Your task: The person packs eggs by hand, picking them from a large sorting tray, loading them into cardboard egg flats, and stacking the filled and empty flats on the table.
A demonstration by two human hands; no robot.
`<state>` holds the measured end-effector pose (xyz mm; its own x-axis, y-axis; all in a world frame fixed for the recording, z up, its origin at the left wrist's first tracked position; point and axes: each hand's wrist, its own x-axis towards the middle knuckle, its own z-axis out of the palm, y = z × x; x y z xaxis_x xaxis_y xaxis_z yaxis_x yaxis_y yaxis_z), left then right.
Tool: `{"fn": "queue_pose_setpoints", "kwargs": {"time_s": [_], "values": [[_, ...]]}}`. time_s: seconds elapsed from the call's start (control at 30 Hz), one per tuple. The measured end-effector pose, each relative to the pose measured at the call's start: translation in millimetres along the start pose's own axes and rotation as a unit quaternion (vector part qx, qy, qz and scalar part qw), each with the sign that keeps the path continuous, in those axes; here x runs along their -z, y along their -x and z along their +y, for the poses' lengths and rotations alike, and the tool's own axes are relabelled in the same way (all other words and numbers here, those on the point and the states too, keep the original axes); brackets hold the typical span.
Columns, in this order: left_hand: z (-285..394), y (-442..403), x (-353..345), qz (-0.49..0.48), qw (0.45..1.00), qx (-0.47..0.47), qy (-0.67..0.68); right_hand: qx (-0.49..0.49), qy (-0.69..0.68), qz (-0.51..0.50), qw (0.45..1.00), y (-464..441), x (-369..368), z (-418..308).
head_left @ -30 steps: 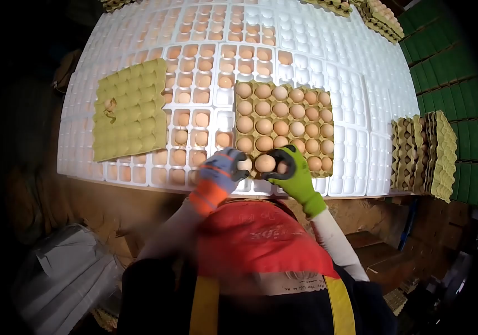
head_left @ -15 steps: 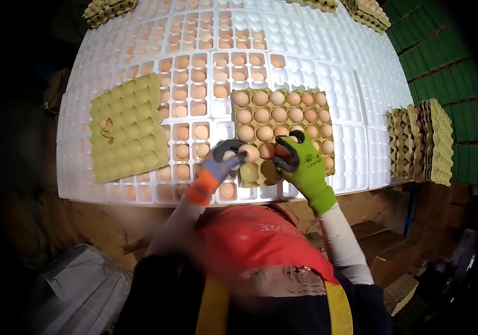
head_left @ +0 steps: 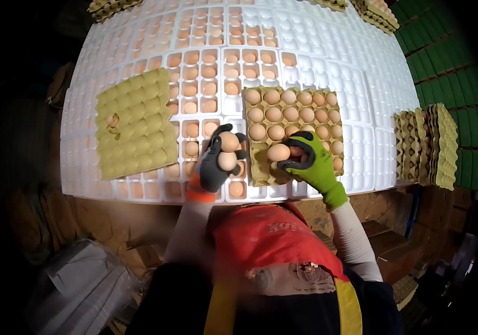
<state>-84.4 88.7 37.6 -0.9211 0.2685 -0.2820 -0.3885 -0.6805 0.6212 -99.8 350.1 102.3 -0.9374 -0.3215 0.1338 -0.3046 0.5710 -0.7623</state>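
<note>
My left hand [head_left: 215,162], in a grey and orange glove, is turned palm up with two eggs [head_left: 228,152] held in its fingers, over the white foam trays near the table's front edge. In a green and black glove, my right hand [head_left: 310,158] grips an egg [head_left: 278,152] at its fingertips, with more egg shell partly hidden behind the fingers. It is over the front part of a pulp tray [head_left: 259,162], whose back rows hold eggs and whose front left cups are bare. Below my left hand, an egg [head_left: 237,190] sits in a foam cell.
An upturned pulp tray [head_left: 135,125] with a broken shell [head_left: 113,120] on it lies at left over foam trays. Stacked pulp trays with eggs [head_left: 426,146] stand at the right edge, more [head_left: 376,15] at the back right. White foam trays [head_left: 356,92] cover the table, many holding eggs.
My left hand has turned palm up with two eggs showing. Front cups of the pulp tray have been emptied, and my right hand now holds an egg at its fingertips.
</note>
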Motion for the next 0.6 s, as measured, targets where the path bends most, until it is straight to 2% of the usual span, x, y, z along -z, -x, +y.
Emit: {"fn": "queue_pose_setpoints", "kwargs": {"time_s": [0.03, 0.07, 0.1, 0.13, 0.17, 0.2, 0.23, 0.27, 0.3, 0.37, 0.4, 0.43, 0.47, 0.5, 0.53, 0.57, 0.6], "values": [[9, 0, -4, 0.027, 0.997, -0.01, -0.072, -0.001, 0.002, 0.0, 1.0, 8, 2, 6], [15, -4, -3, 0.025, 0.997, -0.01, -0.072, -0.154, -0.23, -0.027, 0.961, 17, 2, 18], [20, -10, -2, 0.021, 0.989, -0.006, -0.149, -0.212, -0.383, -0.048, 0.898, 25, 1, 27], [22, -17, -3, 0.019, 0.974, 0.0, -0.226, -0.278, -0.517, -0.05, 0.808, 29, 2, 28], [6, -37, 9, -0.038, 0.924, -0.164, -0.343, -0.286, -0.542, -0.027, 0.79, 32, 2, 22], [4, -39, -1, -0.007, 0.822, -0.204, -0.532, -0.292, -0.546, -0.021, 0.785, 30, 2, 13], [8, -40, -22, 0.023, 0.678, -0.239, -0.694, -0.293, -0.548, -0.013, 0.783, 30, 5, 10], [15, -40, -45, 0.043, 0.561, -0.123, -0.818, -0.275, -0.613, -0.038, 0.74, 35, -1, 34], [12, -48, -57, 0.023, 0.489, -0.111, -0.865, -0.268, -0.611, -0.047, 0.743, 32, 3, 35], [-9, -57, -49, 0.035, 0.457, -0.097, -0.884, -0.27, -0.592, -0.07, 0.756, 24, 17, 33], [-12, -57, -48, 0.038, 0.452, -0.104, -0.885, -0.229, -0.598, -0.084, 0.764, 19, 19, 41], [-13, -54, -45, 0.064, 0.493, -0.094, -0.862, -0.243, -0.621, -0.071, 0.742, 11, 31, 33], [-10, -54, -43, 0.086, 0.532, -0.085, -0.838, -0.244, -0.6, -0.065, 0.759, 7, 43, 36], [-1, -53, -43, 0.085, 0.526, -0.092, -0.841, -0.245, -0.579, -0.058, 0.776, 3, 53, 43], [13, -51, -46, 0.063, 0.608, -0.129, -0.781, -0.247, -0.511, -0.058, 0.822, 1, 63, 61], [26, -53, -53, 0.039, 0.682, -0.162, -0.712, -0.274, -0.576, -0.043, 0.769, -6, 73, 68], [36, -60, -64, 0.079, 0.782, -0.086, -0.612, -0.266, -0.547, -0.054, 0.792, -16, 89, 79]]}}
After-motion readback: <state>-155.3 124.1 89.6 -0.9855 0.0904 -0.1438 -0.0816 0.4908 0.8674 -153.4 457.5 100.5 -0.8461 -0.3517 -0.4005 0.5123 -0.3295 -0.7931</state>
